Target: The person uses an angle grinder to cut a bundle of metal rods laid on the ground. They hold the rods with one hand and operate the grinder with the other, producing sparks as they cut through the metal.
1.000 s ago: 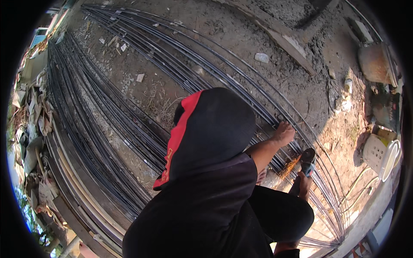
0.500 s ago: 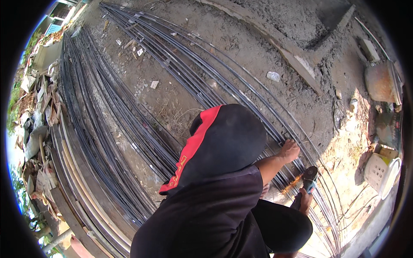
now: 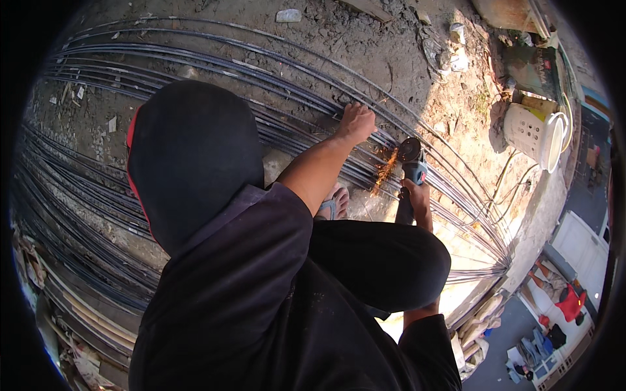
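Note:
Neither of my hands is in view. A co-worker in a black shirt and black cap (image 3: 195, 137) crouches right in front of me, seen from behind and above. The co-worker's left hand (image 3: 358, 122) rests on a bundle of long steel rods (image 3: 287, 78), its fingers curled over them. In the co-worker's right hand (image 3: 417, 190) is an angle grinder (image 3: 413, 168). Its disc (image 3: 409, 149) is at the rods, and orange sparks (image 3: 386, 173) fly off to the left. The contact point is too small to make out. A sandalled foot (image 3: 336, 203) shows beside the rods.
More steel rods (image 3: 78, 208) lie at the left, with timber lengths (image 3: 85, 316) below them. A white perforated bucket (image 3: 531, 133) stands at the right by a concrete edge (image 3: 538, 218). Another person in red (image 3: 570, 304) is farther off at lower right.
My view has turned and shifted right, so the rods now run more sideways. The bucket and person in red show more fully. The co-worker keeps grinding, sparks still flying.

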Available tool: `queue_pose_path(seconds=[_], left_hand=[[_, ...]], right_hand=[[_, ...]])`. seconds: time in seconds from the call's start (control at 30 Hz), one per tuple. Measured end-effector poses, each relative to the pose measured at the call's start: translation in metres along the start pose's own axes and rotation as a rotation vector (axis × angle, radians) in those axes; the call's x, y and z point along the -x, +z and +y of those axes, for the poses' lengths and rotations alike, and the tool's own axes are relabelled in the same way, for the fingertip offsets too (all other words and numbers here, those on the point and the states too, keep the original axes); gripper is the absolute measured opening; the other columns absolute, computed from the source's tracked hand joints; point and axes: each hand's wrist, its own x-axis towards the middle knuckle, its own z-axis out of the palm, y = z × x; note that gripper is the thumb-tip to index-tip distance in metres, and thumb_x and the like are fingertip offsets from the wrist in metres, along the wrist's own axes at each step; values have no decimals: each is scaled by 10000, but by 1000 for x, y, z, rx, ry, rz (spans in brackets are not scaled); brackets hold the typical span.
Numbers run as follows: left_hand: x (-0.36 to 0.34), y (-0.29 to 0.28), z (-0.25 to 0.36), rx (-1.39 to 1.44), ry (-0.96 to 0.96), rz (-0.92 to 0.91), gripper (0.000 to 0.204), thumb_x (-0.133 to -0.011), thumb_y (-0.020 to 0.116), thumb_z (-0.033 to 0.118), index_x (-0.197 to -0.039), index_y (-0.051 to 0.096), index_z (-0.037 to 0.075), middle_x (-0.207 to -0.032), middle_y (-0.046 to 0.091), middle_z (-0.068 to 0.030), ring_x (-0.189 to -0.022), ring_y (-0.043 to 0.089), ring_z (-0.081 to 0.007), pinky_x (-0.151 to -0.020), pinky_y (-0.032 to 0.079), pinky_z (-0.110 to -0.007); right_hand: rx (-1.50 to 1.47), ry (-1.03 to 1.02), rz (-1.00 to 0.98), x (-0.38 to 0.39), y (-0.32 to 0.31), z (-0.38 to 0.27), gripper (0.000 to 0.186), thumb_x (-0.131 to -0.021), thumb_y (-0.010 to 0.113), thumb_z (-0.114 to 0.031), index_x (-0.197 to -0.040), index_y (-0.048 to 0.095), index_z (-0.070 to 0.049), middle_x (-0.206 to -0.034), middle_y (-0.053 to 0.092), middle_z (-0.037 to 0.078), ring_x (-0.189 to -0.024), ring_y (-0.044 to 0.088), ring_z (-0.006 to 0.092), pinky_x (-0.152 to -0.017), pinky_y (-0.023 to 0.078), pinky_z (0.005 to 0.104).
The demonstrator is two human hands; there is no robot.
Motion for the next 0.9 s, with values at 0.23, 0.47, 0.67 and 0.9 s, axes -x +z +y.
queue_pose_path(seconds=[0.23, 0.47, 0.67, 0.9], left_hand=[[2, 2, -2, 24, 29, 24, 344, -904, 726, 351, -1038, 715, 35, -1153, 681, -162, -1193, 574, -322, -1038, 397, -477], [1, -1, 0, 18, 15, -5, 360, -903, 730, 360, -1053, 724, 33, -1150, 686, -160, -1187, 582, -326, -1043, 400, -479], [-1, -1, 0, -9, -1, -26, 368, -903, 730, 371, -1056, 733, 36, -1156, 687, -159, -1195, 580, -326, -1055, 402, -471], [-2, -1, -1, -9, 4, -33, 377, -896, 737, 376, -1061, 740, 37, -1149, 691, -160, -1190, 584, -328, -1043, 415, -473]], right_hand=[[-11, -6, 0, -3, 0, -8, 251, -778, 744, -174, -869, 669, 48, -735, 648, 106, -580, 633, 208, -546, 491, 354], [9, 11, 11, -8, -1, -5, 267, -766, 758, -182, -850, 679, 59, -713, 662, 107, -563, 645, 207, -523, 496, 333], [-22, 4, -7, -6, -4, 0, 280, -762, 762, -189, -860, 683, 62, -707, 660, 105, -574, 647, 203, -532, 492, 338], [36, -5, 17, -5, -3, 2, 269, -760, 762, -191, -844, 677, 50, -720, 650, 100, -591, 640, 199, -559, 488, 352]])
